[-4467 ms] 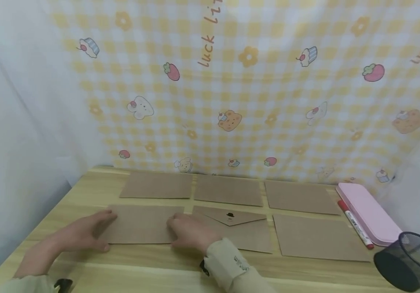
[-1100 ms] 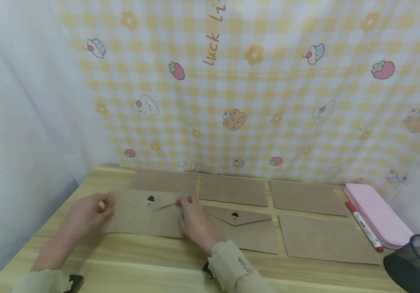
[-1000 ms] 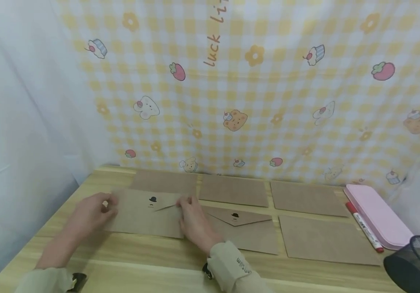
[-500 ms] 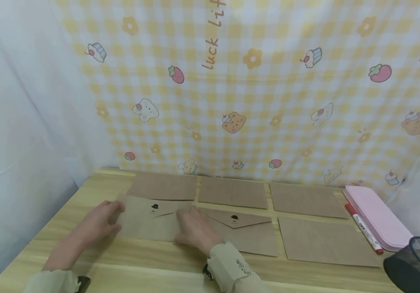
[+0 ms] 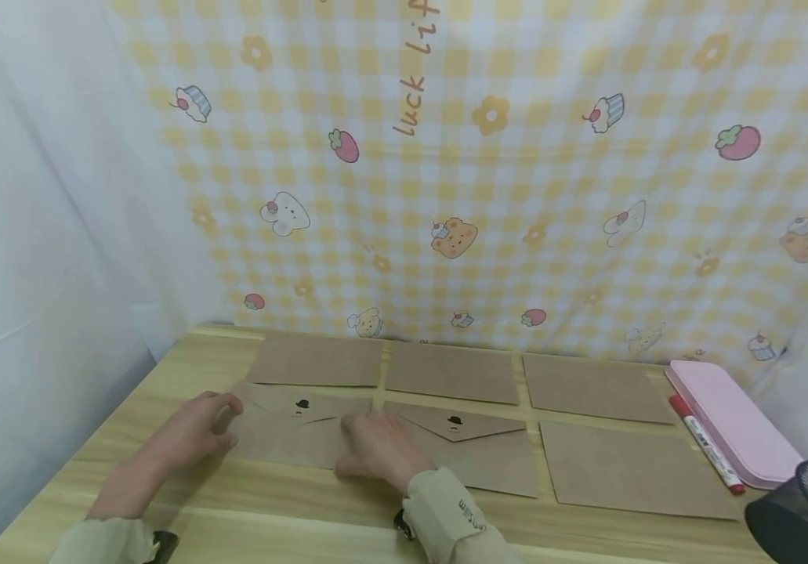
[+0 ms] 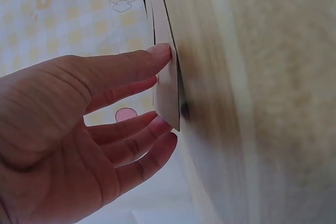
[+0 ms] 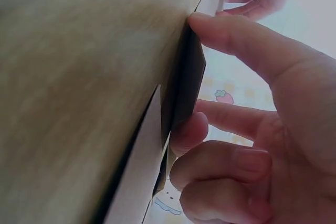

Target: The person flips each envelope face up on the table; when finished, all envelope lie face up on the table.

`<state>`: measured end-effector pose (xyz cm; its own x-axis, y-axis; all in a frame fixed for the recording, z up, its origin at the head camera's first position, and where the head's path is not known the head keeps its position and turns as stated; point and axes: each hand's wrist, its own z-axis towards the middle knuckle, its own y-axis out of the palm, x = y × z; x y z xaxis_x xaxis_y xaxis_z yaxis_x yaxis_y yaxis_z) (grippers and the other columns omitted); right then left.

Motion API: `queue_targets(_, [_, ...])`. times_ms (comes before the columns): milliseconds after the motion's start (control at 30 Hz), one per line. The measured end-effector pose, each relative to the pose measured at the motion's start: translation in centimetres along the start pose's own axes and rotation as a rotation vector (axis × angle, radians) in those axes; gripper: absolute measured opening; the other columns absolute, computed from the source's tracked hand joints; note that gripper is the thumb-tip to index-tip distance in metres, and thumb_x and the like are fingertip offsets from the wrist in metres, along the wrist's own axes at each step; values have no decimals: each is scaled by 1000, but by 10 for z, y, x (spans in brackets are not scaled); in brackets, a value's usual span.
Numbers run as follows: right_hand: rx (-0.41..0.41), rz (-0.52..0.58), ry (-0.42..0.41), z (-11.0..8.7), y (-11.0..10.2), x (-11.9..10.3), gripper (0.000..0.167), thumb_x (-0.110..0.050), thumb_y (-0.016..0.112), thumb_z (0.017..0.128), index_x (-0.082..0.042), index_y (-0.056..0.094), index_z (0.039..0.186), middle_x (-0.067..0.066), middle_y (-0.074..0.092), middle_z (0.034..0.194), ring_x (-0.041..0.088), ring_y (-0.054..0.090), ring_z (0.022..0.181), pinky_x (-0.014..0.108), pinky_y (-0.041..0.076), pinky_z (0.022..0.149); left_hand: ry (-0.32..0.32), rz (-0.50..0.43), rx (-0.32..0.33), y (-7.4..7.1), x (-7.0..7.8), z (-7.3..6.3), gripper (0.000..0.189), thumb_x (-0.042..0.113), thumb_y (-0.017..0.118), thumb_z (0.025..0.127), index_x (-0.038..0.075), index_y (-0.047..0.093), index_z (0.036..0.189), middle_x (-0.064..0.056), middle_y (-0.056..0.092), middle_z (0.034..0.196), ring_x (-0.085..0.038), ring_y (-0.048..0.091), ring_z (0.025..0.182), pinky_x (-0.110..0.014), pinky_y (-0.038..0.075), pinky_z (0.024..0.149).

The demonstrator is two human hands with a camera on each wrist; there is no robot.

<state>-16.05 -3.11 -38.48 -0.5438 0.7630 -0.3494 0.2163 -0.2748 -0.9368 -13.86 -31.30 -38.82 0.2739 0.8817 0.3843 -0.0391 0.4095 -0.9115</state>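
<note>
A brown kraft envelope (image 5: 284,439) lies on the table at the front left, flap side up, with a small black hat print on its flap. At its left end is my left hand (image 5: 195,431), thumb and fingertips on the edges. In the left wrist view the left thumb (image 6: 160,51) touches the envelope's surface and the fingers reach past its corner. My right hand (image 5: 382,446) holds the right end. In the right wrist view the right thumb (image 7: 210,27) is on one edge and the other fingers are curled at the far side.
A second envelope with a hat print (image 5: 474,462) lies just right of it. Several plain-side-up envelopes (image 5: 636,470) fill out two rows. A pink case (image 5: 735,423), a red-capped marker (image 5: 707,446) and a black mesh cup (image 5: 791,517) stand on the right.
The front-left envelope showed its plain side at first, was then raised and turned flap side up, and now lies flat on the table. Both hands have come down with it.
</note>
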Motion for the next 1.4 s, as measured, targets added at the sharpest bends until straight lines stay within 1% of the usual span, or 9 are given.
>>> queue_targets(167, [2, -10, 9, 1, -2, -1, 34, -27, 80, 66, -11, 65, 92, -6, 47, 60, 10, 39, 55, 22, 35, 53, 15, -11, -23, -3, -1, 1, 32, 1, 76, 68, -3, 61, 96, -21, 61, 97, -43, 55, 96, -56, 42, 82])
queue_targets(400, [-10, -18, -12, 9, -5, -10, 28, -25, 78, 69, -14, 52, 70, -6, 42, 57, 8, 36, 50, 21, 33, 46, 70, 52, -4, -10, -11, 0, 24, 6, 77, 68, 2, 71, 91, -16, 68, 94, -37, 60, 92, -51, 34, 80])
queue_targets(600, [-33, 48, 25, 8, -4, -11, 29, -26, 81, 70, -12, 58, 81, -6, 47, 62, 8, 41, 54, 21, 36, 49, 86, -13, -29, -12, -15, 2, 24, 9, 77, 71, 2, 71, 93, -15, 68, 96, -36, 52, 89, -39, 27, 71])
queue_targets(733, [-35, 121, 29, 5, -10, -9, 26, -24, 75, 77, -9, 62, 93, -4, 55, 70, 10, 50, 58, 21, 43, 52, 149, -41, 63, -24, -17, 1, 21, 7, 73, 76, 0, 69, 95, -15, 67, 96, -44, 55, 96, -46, 35, 78])
queue_targets(833, [-20, 167, 40, 4, -23, -6, 29, -23, 69, 84, -7, 62, 107, 3, 65, 90, 12, 58, 70, 25, 49, 59, 98, -47, 122, -43, -20, -4, 21, 8, 69, 82, -2, 66, 101, -21, 64, 103, -46, 56, 95, -54, 43, 76])
queue_targets(933, [-1, 159, 43, 8, -38, 1, 34, -23, 66, 87, -6, 61, 117, 8, 65, 101, 12, 57, 73, 26, 49, 63, 6, -50, 56, -58, -20, -4, 25, 15, 64, 88, -2, 64, 107, -25, 60, 111, -45, 55, 94, -55, 46, 71])
queue_targets(1133, [-15, 149, 32, 26, -50, 20, 30, -20, 64, 88, -4, 61, 114, 4, 63, 90, 9, 55, 71, 22, 47, 61, 47, -69, -107, -57, -18, 17, 28, 20, 60, 91, -2, 63, 108, -22, 61, 111, -43, 55, 98, -55, 46, 76])
queue_targets(1233, [-40, 177, 47, 34, -53, 25, 30, -19, 63, 89, -4, 61, 115, 3, 63, 89, 12, 59, 75, 25, 49, 65, 68, -81, -142, -50, -19, 35, 28, 20, 61, 90, -3, 63, 107, -21, 61, 111, -45, 53, 101, -57, 44, 81])
queue_targets(1400, [-55, 127, 10, 50, -54, 32, 31, -14, 63, 89, -1, 59, 117, 10, 62, 109, 21, 59, 97, 32, 49, 82, 69, -131, -151, -36, -27, 68, 27, 18, 62, 89, -2, 63, 106, -25, 57, 117, -48, 48, 111, -58, 40, 88])
